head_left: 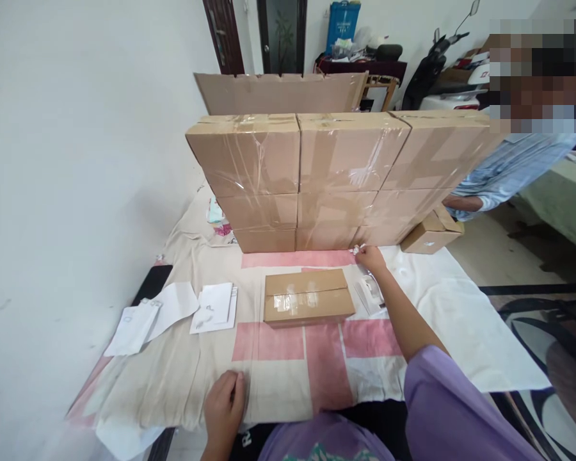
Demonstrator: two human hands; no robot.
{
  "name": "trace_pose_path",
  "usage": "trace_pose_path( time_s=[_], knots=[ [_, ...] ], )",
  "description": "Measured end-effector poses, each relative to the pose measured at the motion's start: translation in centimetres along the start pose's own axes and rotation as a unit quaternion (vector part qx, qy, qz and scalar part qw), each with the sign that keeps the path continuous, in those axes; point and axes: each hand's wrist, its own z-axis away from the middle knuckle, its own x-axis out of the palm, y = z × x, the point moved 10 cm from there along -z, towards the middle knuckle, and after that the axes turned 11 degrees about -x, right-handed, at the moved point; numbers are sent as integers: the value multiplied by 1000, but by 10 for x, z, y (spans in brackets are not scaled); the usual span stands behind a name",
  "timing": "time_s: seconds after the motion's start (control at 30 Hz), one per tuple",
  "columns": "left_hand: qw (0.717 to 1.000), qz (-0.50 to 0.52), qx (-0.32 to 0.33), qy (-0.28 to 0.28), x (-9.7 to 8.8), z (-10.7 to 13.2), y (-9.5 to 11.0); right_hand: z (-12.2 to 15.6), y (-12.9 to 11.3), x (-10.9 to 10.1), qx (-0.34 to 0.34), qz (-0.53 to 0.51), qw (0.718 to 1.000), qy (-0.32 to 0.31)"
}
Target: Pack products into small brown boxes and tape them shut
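Note:
My right hand (370, 258) reaches forward to the foot of the stacked boxes, its fingers pinched on a small crumpled whitish scrap (356, 250). Just below that wrist lies a white packet or roll (373, 296), partly covered by my forearm. My left hand (224, 404) rests near the front edge of the cloth, fingers curled in a loose fist with nothing showing in it. Between the hands and the stack sits a closed brown cardboard box (310, 298), shiny tape across its front.
Taped cardboard boxes (338, 153) form a wall at the back. White papers (214, 307) and a black phone-like object (152, 285) lie left. A smaller carton (432, 230) stands at the right, near another person's blue sleeve (504, 173). Cloth (273, 390) covers the table.

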Motion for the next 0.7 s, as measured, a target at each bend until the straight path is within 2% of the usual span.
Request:
trace_pose_path(
  time_s=[0.17, 0.27, 0.33, 0.37, 0.53, 0.6, 0.7],
  knots=[
    [999, 28, 7, 17, -8, 0, 6, 30, -39, -17, -99, -78, 992, 18],
    [999, 50, 16, -1, -8, -8, 26, 69, -71, -31, -144, -127, 981, 12],
    [996, 76, 25, -24, -9, -21, 54, 105, -100, -41, -173, -164, 971, -7],
    [995, 93, 31, -36, -10, -30, 72, 126, -119, -42, -195, -200, 960, -35],
    [953, 284, 86, -65, -31, -76, 179, 216, -201, -47, -243, -267, 922, -139],
    [944, 313, 63, -78, -32, -91, 204, 239, -221, -39, -252, -283, 907, -185],
    [935, 332, -15, -125, -20, -102, 219, 262, -233, -23, -260, -298, 887, -237]
  ],
)
